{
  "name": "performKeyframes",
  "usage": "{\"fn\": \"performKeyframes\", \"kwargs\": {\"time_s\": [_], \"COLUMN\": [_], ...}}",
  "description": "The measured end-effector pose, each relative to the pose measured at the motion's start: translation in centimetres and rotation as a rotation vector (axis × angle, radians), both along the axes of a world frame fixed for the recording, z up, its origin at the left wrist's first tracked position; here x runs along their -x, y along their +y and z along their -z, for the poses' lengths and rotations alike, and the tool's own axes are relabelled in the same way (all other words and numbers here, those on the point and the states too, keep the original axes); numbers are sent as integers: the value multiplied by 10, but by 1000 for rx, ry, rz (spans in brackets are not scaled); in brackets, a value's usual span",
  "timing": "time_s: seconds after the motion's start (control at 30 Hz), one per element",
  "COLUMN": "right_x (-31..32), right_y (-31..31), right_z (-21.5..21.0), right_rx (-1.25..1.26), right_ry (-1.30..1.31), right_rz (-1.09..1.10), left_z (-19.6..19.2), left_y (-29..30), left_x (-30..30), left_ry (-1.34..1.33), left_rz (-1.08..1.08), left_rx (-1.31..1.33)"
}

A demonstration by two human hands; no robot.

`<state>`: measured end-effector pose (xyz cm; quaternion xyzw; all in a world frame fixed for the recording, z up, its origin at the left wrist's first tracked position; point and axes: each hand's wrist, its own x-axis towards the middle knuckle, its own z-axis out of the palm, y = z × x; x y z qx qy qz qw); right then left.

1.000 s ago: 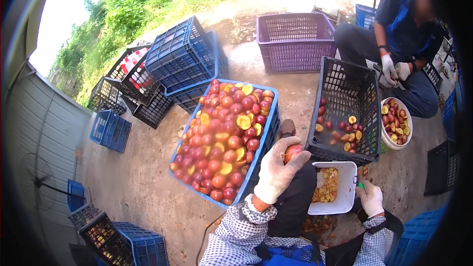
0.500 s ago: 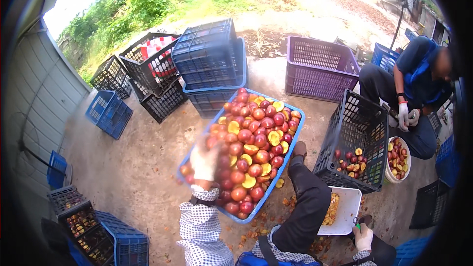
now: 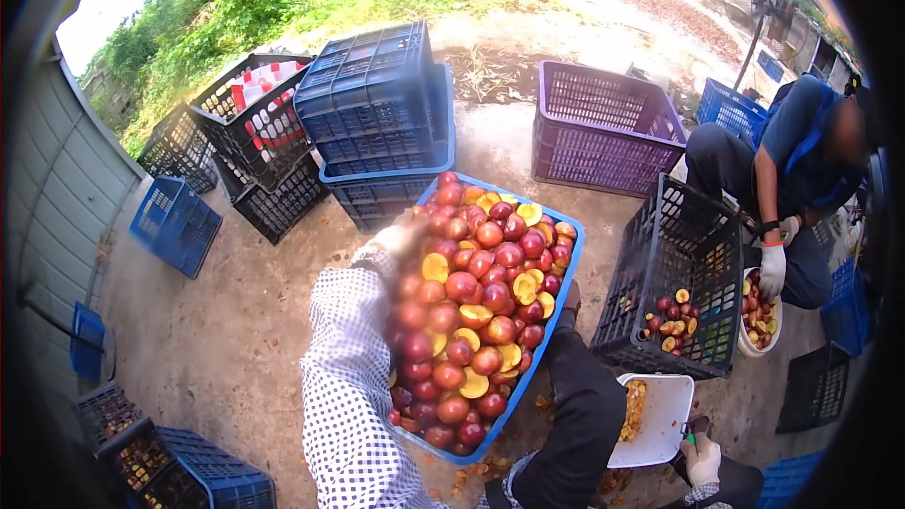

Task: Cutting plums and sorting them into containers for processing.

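Observation:
A blue crate (image 3: 562,320) in front of me is heaped with red plums (image 3: 462,287), some of them cut to show yellow flesh. My left hand (image 3: 403,234), in a pale glove, reaches over the crate's far left edge beside the plums. Motion smears its fingers, so their grip is hidden. Low on the right, my gloved right hand (image 3: 702,460) is closed round a small green-handled tool (image 3: 691,437); its working end is unclear. Beside that hand a white tub (image 3: 667,415) holds orange-brown pieces, perhaps pits.
A black crate (image 3: 693,269) with several cut plums stands right of my leg. Behind it a co-worker's gloved hand (image 3: 772,270) is at a white bucket (image 3: 754,349) of cut plums. Stacked blue crates (image 3: 372,104) and a purple crate (image 3: 603,132) stand beyond; more crates (image 3: 179,226) line the left.
My left hand has moved away from me, from the crate's near left side to its far left edge. The co-worker's hand has lowered to the bucket. The whole view has shifted slightly.

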<state>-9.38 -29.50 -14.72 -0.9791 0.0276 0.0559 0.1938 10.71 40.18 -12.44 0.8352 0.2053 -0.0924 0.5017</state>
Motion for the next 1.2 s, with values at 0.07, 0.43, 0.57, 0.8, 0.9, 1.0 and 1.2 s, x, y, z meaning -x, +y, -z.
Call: {"fn": "performKeyframes", "kwargs": {"time_s": [0.07, 0.43, 0.57, 0.8, 0.9, 1.0, 1.2], "right_x": [-3, -28, -37, -15, -7, -9, -19], "right_y": [3, 6, -14, -155, -188, -232, -187], "right_z": [-1, -69, -108, -81, -61, -24, -14], "right_rx": [-2, -342, -370, -537, -719, -751, -696], "right_ry": [26, 106, 138, -2, -37, -90, -62], "right_rz": [-49, 189, 258, 462, 623, 726, 488], "left_z": [-23, -33, 175, 302, 323, 324, 216], "left_y": [10, -258, -320, -316, -329, -329, -299], "left_x": [18, 201, 232, 132, 110, 140, 274], "left_ry": [13, -399, -58, 3, 167, 179, 386], "left_rz": [-174, 89, 126, 247, 245, 172, -280], "left_rx": [159, -15, -117, -601, -655, -590, 974]}}
